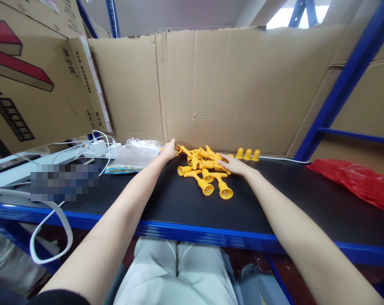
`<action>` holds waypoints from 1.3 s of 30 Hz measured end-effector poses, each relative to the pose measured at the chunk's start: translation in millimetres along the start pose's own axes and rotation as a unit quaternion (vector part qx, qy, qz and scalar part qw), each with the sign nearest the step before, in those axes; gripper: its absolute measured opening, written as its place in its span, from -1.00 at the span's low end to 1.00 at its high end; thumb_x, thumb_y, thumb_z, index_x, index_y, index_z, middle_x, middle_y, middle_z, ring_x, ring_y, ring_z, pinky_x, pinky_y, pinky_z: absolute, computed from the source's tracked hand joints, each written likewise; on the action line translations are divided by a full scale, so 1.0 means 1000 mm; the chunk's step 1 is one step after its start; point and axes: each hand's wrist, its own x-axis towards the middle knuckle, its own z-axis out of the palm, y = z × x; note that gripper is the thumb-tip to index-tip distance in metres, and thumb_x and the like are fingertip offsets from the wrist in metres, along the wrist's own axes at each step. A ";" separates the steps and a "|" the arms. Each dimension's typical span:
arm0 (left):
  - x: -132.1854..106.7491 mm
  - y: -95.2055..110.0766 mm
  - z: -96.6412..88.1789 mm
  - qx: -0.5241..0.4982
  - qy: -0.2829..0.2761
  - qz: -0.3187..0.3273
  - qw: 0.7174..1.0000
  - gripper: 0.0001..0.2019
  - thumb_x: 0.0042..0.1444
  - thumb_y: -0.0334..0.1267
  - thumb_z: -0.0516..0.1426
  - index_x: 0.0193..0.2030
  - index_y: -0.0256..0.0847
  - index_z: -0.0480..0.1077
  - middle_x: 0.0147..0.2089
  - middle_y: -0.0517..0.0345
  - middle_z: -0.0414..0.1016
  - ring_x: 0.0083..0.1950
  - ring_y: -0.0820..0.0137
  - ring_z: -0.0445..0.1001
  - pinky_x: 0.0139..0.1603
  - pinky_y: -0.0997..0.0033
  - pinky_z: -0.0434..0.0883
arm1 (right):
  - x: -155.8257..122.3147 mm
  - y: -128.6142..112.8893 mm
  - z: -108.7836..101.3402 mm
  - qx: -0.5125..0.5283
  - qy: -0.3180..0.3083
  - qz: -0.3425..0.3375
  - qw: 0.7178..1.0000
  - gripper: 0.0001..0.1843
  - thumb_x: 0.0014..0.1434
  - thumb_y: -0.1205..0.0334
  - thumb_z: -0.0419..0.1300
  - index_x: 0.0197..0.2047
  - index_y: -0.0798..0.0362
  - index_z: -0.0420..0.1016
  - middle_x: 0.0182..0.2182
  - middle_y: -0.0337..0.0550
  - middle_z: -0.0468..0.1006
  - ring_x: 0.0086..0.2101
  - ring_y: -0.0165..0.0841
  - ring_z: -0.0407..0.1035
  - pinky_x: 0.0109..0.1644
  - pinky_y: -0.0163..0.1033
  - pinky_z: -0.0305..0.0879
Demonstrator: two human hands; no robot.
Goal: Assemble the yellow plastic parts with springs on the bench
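Observation:
A heap of yellow plastic bell-shaped pieces (207, 164) with stems lies on the black tabletop (192, 207). Small metal bits show inside some of the bell mouths. At the heap's far left, my left hand (170, 150) is closed, with yellow plastic showing on both sides of it; its fingertips are mostly hidden. My right hand (233, 164) rests against the heap's right side, fingers stretched and apart over the pieces. Behind it, three yellow cups (248, 154) stand in a row, mouths down.
A tall cardboard panel (243, 93) closes off the back. On the left are a clear plastic bag (137, 153), white chargers (98, 148) with loose cables and a large printed box (36, 76). A red plastic bag (354, 182) lies right, beside a blue post (335, 84).

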 end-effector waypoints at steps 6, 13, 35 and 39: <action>0.002 0.011 -0.013 0.002 0.030 -0.036 0.999 -0.76 0.11 -0.35 0.04 -0.05 -0.18 0.26 -0.09 -0.10 0.49 -0.04 0.21 0.47 -0.12 0.30 0.36 | 0.001 0.001 0.001 -0.034 0.021 -0.002 0.999 -0.37 0.23 -0.03 0.02 0.27 0.11 0.24 0.19 0.05 0.29 0.17 -0.08 0.19 0.23 -0.01 0.11; 0.003 0.029 -0.041 0.001 0.024 -0.008 1.000 -0.77 0.14 -0.30 0.02 -0.05 -0.21 0.25 -0.11 -0.11 0.49 -0.08 0.22 0.46 -0.12 0.29 0.36 | -0.005 -0.012 -0.005 -0.070 0.093 -0.020 0.993 -0.48 0.24 0.08 0.00 0.19 0.13 0.34 0.27 0.04 0.16 0.20 -0.12 0.14 0.27 0.00 0.05; -0.100 0.118 -0.057 0.063 0.123 0.325 0.936 -0.82 0.26 -0.28 -0.09 -0.12 -0.26 0.26 -0.23 0.02 0.50 -0.09 0.28 0.44 0.11 0.11 0.14 | -0.028 -0.128 -0.021 0.608 0.066 -0.036 0.790 -0.73 0.07 -0.01 0.13 -0.42 0.04 0.32 -0.51 -0.25 0.45 -0.48 -0.42 0.34 -0.37 -0.31 0.31; -0.098 0.096 -0.050 0.056 0.183 0.285 0.939 -0.79 0.23 -0.30 -0.06 -0.05 -0.22 0.29 0.08 -0.10 0.38 0.19 0.17 0.25 0.16 0.07 0.12 | -0.025 -0.125 -0.022 0.639 0.055 0.004 0.767 -0.86 0.07 0.20 0.13 -0.45 0.08 0.33 -0.59 -0.26 0.39 -0.59 -0.49 0.24 -0.49 -0.36 0.20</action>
